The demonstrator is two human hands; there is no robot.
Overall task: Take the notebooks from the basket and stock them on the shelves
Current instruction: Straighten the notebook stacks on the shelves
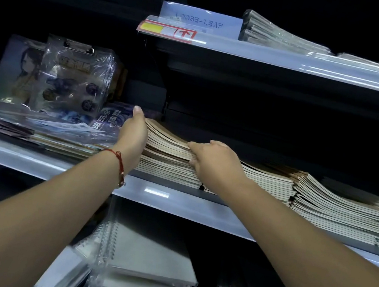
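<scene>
A stack of tan-covered notebooks [166, 144] lies on the middle shelf [175, 197]. My left hand [134, 135] lies flat against the stack's left side, fingers straight and pointing into the shelf. My right hand [213, 159] grips the stack's front right corner, fingers on top and thumb under several of the upper notebooks. More stacks of the same notebooks [322, 200] fill the shelf to the right. The basket is out of view.
Wrapped clipboards and picture packs [70, 76] stand at the shelf's left over flat packets [14, 122]. An upper shelf [294, 58] carries wrapped notebooks [273, 33] and a "LOOSE-LEAF" label. Spiral notebooks in plastic [141, 259] lie on the shelf below.
</scene>
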